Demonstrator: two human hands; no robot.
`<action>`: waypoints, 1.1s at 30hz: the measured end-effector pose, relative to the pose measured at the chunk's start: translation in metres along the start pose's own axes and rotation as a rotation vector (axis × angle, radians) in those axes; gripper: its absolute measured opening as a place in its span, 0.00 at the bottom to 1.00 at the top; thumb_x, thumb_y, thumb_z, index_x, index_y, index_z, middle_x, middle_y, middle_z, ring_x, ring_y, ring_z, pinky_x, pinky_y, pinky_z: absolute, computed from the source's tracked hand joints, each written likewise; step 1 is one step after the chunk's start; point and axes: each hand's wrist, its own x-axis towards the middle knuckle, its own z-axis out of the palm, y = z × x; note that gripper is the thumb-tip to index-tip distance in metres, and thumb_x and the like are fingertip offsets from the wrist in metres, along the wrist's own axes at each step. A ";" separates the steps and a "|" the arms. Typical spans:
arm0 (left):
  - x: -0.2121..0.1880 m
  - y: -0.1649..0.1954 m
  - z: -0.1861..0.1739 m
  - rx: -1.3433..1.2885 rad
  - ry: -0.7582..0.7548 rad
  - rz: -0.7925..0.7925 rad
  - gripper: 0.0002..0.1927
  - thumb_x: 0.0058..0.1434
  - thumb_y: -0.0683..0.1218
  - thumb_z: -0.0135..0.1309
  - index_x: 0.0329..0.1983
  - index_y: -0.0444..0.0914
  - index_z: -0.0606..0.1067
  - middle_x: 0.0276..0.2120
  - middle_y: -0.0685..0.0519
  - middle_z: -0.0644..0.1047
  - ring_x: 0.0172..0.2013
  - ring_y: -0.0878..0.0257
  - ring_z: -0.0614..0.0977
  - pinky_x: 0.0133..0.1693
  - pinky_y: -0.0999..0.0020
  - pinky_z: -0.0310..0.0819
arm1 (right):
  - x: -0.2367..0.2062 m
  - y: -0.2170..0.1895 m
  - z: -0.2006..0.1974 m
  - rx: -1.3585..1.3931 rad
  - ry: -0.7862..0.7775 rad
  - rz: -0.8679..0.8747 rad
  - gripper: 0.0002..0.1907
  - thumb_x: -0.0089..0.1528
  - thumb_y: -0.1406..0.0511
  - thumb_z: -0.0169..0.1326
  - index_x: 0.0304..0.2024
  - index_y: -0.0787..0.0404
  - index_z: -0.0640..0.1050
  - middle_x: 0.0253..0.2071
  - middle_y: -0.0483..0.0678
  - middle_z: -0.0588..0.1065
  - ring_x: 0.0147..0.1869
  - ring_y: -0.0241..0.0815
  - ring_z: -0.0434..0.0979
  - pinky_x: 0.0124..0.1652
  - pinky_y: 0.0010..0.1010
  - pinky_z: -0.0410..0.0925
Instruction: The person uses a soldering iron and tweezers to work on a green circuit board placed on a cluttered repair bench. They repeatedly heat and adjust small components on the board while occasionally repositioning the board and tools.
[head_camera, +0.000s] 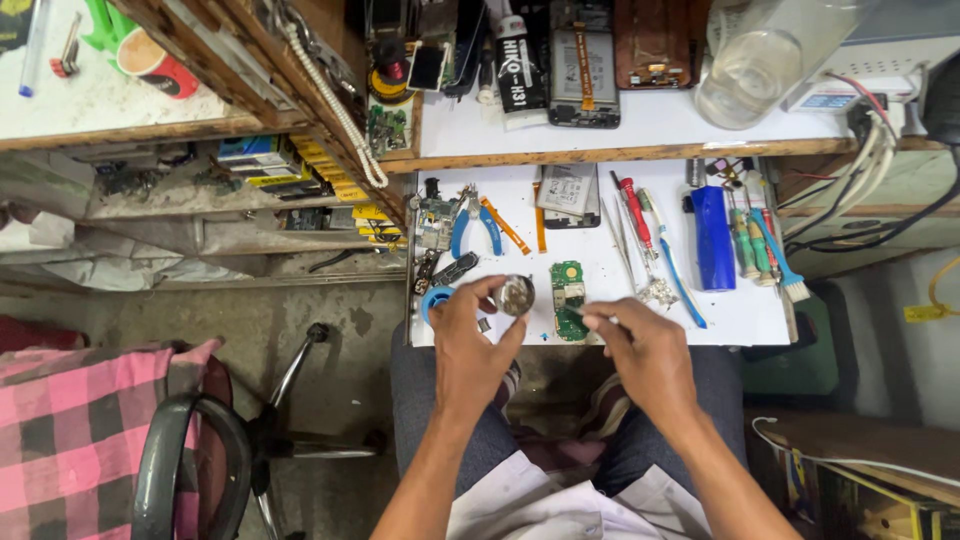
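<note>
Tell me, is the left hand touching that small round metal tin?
Touching. The head view shows the left hand with its thumb and fingertips wrapped around the rim of the round metal tin, holding it above the white worktop.

I count one green circuit board (568, 300), one small round tin (516, 295), one pair of blue-handled pliers (476, 226), one blue lighter (713, 238), and two hands over the desk (760, 315).

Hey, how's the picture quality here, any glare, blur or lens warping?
Head view: even light, soft shadows; the white worktop looks bright but not blown out; the left hand and right hand are slightly soft; shelf edges bow outward, typical wide-angle distortion; the clear jar shows mild glare.
</note>
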 end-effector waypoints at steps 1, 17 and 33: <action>-0.003 0.002 0.002 0.001 -0.004 0.003 0.26 0.50 0.43 0.69 0.53 0.38 0.76 0.40 0.53 0.79 0.39 0.61 0.79 0.53 0.60 0.62 | -0.007 0.002 0.000 0.025 -0.012 0.042 0.09 0.60 0.67 0.59 0.43 0.60 0.83 0.35 0.49 0.82 0.27 0.42 0.80 0.31 0.30 0.71; -0.021 0.016 0.013 -0.032 -0.056 0.055 0.25 0.49 0.41 0.69 0.51 0.39 0.76 0.37 0.53 0.78 0.36 0.61 0.78 0.51 0.62 0.62 | -0.021 -0.013 0.005 -0.049 0.160 -0.278 0.08 0.60 0.71 0.60 0.42 0.64 0.83 0.31 0.51 0.77 0.29 0.46 0.77 0.31 0.35 0.68; -0.023 0.012 0.014 -0.019 -0.060 0.048 0.26 0.48 0.40 0.69 0.51 0.40 0.76 0.38 0.54 0.79 0.35 0.62 0.79 0.52 0.62 0.62 | -0.022 -0.012 0.015 -0.053 0.136 -0.280 0.08 0.59 0.70 0.61 0.41 0.63 0.84 0.31 0.51 0.78 0.33 0.49 0.78 0.34 0.36 0.69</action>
